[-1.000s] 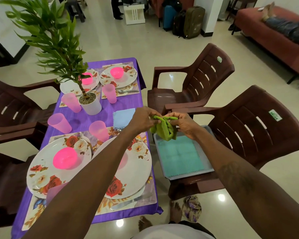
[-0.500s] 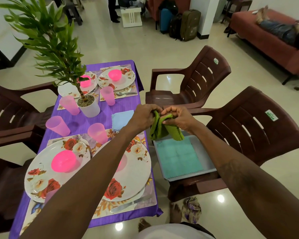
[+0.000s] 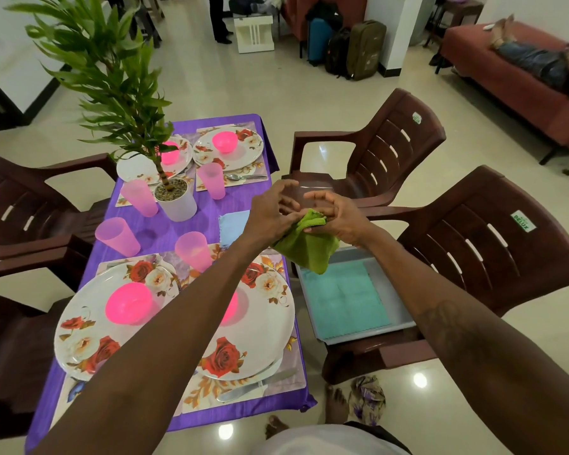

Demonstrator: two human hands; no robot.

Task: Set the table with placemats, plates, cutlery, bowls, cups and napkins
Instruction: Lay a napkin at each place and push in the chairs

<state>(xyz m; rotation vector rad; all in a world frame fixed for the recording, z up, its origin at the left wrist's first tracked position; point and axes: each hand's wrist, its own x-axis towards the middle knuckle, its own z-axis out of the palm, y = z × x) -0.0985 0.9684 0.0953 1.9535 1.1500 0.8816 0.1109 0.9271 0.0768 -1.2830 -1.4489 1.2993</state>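
Your left hand (image 3: pixel 273 210) has released the green cloth napkin (image 3: pixel 307 252), fingers now spread and raised above it. Your right hand (image 3: pixel 337 221) pinches its bunched top edge, and it hangs just over the grey plastic tray's (image 3: pixel 388 290) far end.

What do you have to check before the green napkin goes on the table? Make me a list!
1. Green napkin held: ok, the right hand pinches its top edge.
2. Left hand gripping too: cannot tell, its fingers are lifted above the cloth.
3. Napkin folded flat: not ok, it hangs bunched.
4. Room on the tablecloth: ok, bare purple shows left of the blue napkin.
5. More napkins ready: ok, a teal napkin lies in the tray on the chair.
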